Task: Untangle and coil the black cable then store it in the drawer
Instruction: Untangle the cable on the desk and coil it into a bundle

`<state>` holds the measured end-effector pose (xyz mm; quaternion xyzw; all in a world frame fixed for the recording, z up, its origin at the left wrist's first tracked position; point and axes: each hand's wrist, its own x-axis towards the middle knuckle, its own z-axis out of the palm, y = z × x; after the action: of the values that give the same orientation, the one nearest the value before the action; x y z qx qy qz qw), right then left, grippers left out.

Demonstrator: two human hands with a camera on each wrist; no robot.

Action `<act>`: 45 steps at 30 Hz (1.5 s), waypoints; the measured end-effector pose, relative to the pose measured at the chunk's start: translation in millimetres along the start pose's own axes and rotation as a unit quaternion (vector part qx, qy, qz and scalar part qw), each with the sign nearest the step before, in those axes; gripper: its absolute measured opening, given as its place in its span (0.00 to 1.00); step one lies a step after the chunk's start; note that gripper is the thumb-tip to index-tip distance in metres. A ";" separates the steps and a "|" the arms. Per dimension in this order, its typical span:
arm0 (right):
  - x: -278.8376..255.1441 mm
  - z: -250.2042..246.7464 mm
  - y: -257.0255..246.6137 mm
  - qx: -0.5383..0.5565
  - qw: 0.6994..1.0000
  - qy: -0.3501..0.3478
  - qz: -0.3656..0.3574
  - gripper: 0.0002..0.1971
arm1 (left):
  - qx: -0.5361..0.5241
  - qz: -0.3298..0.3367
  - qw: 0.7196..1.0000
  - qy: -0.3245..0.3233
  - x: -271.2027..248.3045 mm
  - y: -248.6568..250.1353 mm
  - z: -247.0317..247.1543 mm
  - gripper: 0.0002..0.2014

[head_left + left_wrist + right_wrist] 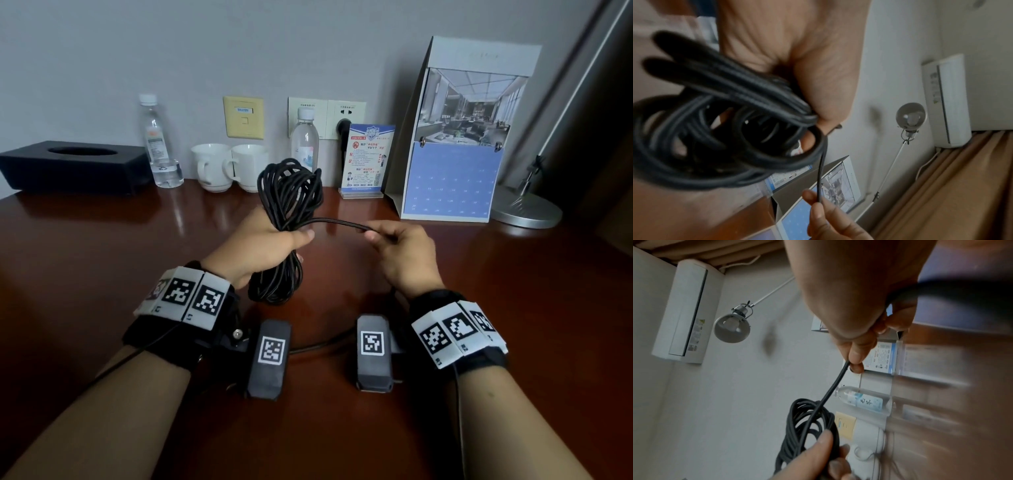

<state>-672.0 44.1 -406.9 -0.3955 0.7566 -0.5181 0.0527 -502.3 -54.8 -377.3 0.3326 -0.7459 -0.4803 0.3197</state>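
The black cable [289, 192] is gathered into a long bundle of several loops, held upright above the wooden desk [102, 246]. My left hand [270, 240] grips the bundle [719, 129] around its middle, loops sticking out above and below the fist. A single strand [339, 223] runs from the bundle to the right. My right hand [387, 236] pinches that strand [835, 382] between thumb and forefinger [856, 360], and the rest of it trails down behind the hand toward the desk front [318, 346]. No drawer shows in any view.
Along the wall stand a black tissue box [75, 168], two water bottles [156, 144], two white cups [229, 168], a small sign holder [366, 161], a desk calendar [459, 137] and a lamp base [524, 209]. Bare desk lies at the left and right.
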 end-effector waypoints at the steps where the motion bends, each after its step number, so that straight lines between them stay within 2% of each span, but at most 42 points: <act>1: 0.6 -2.1 0.7 0.001 1.000 0.010 0.004 0.09 | 0.004 0.011 1.000 0.000 -1.3 1.0 0.2 0.05; 3: 1.5 -2.7 2.6 0.002 1.000 0.022 0.013 0.10 | -0.007 0.019 1.000 0.012 0.0 -0.8 0.4 0.04; 4: 1.8 -2.1 2.9 0.000 1.000 0.028 0.014 0.10 | -0.019 0.018 0.999 0.018 1.4 -2.6 0.6 0.07; 7: 2.9 -4.2 2.6 -0.006 0.998 0.049 0.025 0.07 | -0.068 -0.008 0.997 0.043 3.6 -7.5 0.7 0.10; 10: 8.8 -11.4 12.1 -0.034 0.997 0.040 0.061 0.09 | -0.137 -0.058 0.981 0.124 11.0 -13.9 -8.7 0.05; 13: 10.1 -10.8 15.4 0.086 0.991 0.009 0.103 0.10 | -0.149 -0.062 0.976 0.149 17.1 -18.5 -11.9 0.03; 15: 5.5 -5.3 4.7 0.238 0.955 -0.069 0.162 0.16 | -0.133 -0.043 0.981 0.134 16.0 -18.1 -3.2 0.06; 17: -3.9 -4.1 -15.3 0.355 0.893 -0.178 0.210 0.24 | -0.116 -0.035 0.984 0.134 16.5 -21.1 4.5 0.09; 18: -6.4 -5.4 -22.1 0.390 0.872 -0.211 0.209 0.28 | -0.109 -0.036 0.983 0.144 17.1 -22.9 6.2 0.08; 19: -7.6 -8.7 -26.1 0.411 0.861 -0.223 0.200 0.31 | -0.105 -0.042 0.982 0.155 18.4 -24.8 6.1 0.06; 21: -6.2 -16.6 -25.2 0.428 0.861 -0.220 0.164 0.32 | -0.104 -0.065 0.978 0.170 20.9 -27.3 4.3 0.04; 23: -6.5 -18.8 -24.0 0.439 0.863 -0.212 0.133 0.24 | -0.087 -0.075 0.978 0.173 19.3 -28.2 3.6 0.05; 25: -7.5 -15.4 -22.0 0.429 0.876 -0.199 0.093 0.14 | -0.077 -0.087 0.983 0.142 17.3 -26.8 4.0 0.02; 28: -9.1 -6.7 -18.9 0.367 0.919 -0.141 0.024 0.13 | -0.066 -0.139 0.987 0.048 12.3 -21.7 6.3 0.07; 31: -11.1 -5.0 -23.6 0.345 0.933 -0.103 -0.018 0.13 | -0.012 -0.173 0.984 -0.037 7.7 -16.0 7.1 0.14; 34: -8.4 -3.7 -22.5 0.335 0.941 -0.050 -0.005 0.12 | 0.001 -0.156 0.980 -0.125 1.5 -8.5 9.7 0.09; 38: 0.2 1.0 -8.9 0.289 0.956 0.034 0.039 0.09 | 0.010 -0.108 0.972 -0.208 -4.9 -2.3 11.3 0.10; 42: 1.1 0.1 -2.5 0.262 0.959 0.015 0.108 0.08 | -0.016 -0.093 0.968 -0.233 -8.2 -1.2 9.2 0.08; 45: -1.2 -0.4 -3.7 0.277 0.955 -0.007 0.109 0.11 | -0.077 -0.091 0.963 -0.241 -11.2 -2.1 10.7 0.11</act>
<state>-669.4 44.6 -404.1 -0.2837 0.6218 -0.6955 0.2215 -504.0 -41.1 -384.6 0.2481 -0.7282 -0.6294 0.1101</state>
